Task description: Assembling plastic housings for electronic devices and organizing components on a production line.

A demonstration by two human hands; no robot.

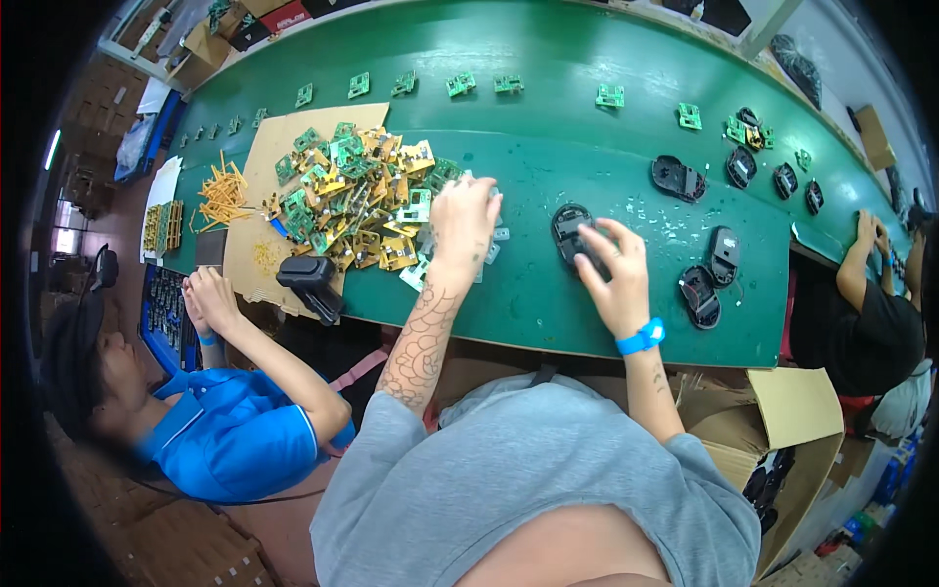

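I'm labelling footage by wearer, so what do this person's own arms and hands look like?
Both the left hand and right hand are gloveless. Grey short sleeves cover the upper arms. The left forearm bears a large line-drawn tattoo; the right has small dark marks and a bright blue wristband.

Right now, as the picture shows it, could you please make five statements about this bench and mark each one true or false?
1. The right hand is at a black shell. True.
2. The left hand is at the yellow sticks. False: it is by the right edge of the circuit-board pile.
3. The blue wristband is on the right wrist. True.
4. The yellow sticks lie right of the pile. False: they lie left.
5. The co-worker at left wears a blue shirt. True.
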